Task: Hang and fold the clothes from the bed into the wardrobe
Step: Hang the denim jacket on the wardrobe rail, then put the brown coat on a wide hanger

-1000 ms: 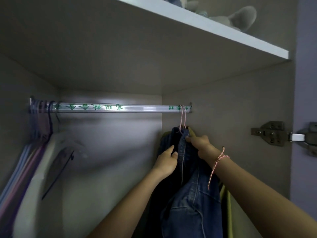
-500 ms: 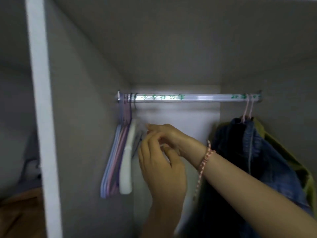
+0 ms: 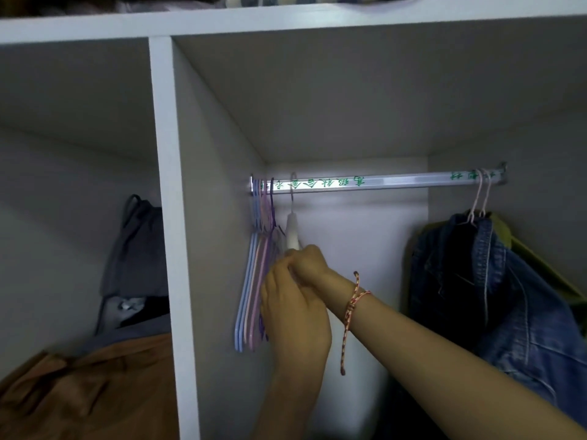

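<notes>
Both hands off the denim jacket; it now hangs free at the right end of the rail. Left hand and right hand have crossed to the left end, meeting at the empty hangers. Right hand now grips the white hanger, which has slid just clear of the bunch. My view has swung left.

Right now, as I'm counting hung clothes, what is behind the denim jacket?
A yellow-green garment hangs behind the denim jacket; only its upper edge shows, the rest is covered.
</notes>
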Demonstrator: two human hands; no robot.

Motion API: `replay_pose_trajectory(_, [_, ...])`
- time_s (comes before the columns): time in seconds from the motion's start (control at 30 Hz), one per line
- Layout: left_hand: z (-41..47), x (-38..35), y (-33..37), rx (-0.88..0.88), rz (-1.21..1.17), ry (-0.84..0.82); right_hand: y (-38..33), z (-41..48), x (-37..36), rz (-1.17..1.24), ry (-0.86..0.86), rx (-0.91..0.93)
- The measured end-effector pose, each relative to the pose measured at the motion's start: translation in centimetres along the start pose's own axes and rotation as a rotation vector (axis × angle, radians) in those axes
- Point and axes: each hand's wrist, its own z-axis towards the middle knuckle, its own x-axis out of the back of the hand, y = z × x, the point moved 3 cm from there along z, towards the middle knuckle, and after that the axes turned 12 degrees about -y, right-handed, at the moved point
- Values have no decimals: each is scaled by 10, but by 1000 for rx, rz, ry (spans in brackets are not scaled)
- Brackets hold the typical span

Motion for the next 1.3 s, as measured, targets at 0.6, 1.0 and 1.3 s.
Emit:
replay_pose_trajectory(0.6, [-55, -84, 17, -263, 1, -360, 21, -174, 134, -346, 199, -34])
replay_pose_trajectory(1.0, [-238, -158, 49, -888, -103, -693, 50, -513, 203, -338, 373, -540])
replay_pose_trajectory(1.3, [-536, -101, 123, -1035, -424, -1337, 70, -763, 97, 132, 586, -703])
